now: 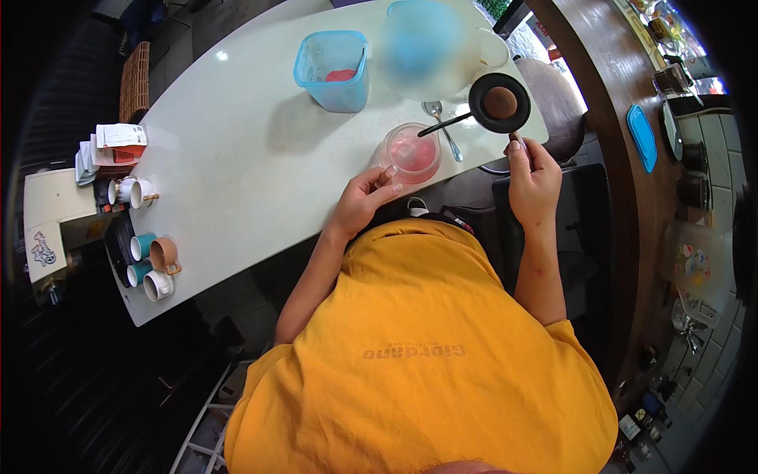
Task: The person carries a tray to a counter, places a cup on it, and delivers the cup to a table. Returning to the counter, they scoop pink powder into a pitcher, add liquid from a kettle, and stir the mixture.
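Observation:
My left hand (367, 201) has its thumb and fingers at the near rim of a round clear container (412, 158) with pink contents. My right hand (534, 178) pinches a thin piece at the near edge of a round black dish (477, 99); what the piece is, I cannot make out. A round brown thing (500, 103) lies in the dish. From the dish a thin black stick (444, 126) reaches left, its tip over the container. A metal spoon (452, 144) rests on the table between container and dish.
Behind the container stands a blue square tub (338, 91) with something pink inside. A blurred patch hides part of the white table (237, 158) beside a white bowl (494, 49). Several cups, including a brown one (163, 253), stand at left. A blue lid (641, 138) lies at right.

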The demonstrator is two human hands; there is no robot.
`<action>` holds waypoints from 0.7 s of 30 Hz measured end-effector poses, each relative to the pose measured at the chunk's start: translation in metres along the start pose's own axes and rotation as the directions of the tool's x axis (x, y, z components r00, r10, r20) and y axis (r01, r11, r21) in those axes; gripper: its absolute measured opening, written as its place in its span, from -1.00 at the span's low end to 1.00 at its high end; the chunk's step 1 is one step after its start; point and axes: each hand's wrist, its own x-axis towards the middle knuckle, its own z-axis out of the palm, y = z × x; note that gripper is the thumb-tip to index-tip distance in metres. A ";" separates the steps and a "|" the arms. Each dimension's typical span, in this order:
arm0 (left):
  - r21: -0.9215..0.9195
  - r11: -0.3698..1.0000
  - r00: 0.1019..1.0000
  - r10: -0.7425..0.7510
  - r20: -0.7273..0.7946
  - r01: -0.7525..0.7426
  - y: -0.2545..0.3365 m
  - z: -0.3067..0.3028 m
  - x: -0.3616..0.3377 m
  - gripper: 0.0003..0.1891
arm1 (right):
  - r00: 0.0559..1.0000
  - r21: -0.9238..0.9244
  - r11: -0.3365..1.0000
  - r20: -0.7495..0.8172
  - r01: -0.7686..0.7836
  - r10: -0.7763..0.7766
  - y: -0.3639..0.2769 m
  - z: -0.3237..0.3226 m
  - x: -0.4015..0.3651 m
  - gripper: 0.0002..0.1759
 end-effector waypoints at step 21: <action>-0.022 1.000 0.992 0.003 -0.128 -0.006 0.005 0.002 0.007 -0.84 | 0.871 0.469 0.743 0.142 -0.477 0.469 0.104 -0.001 0.026 -0.72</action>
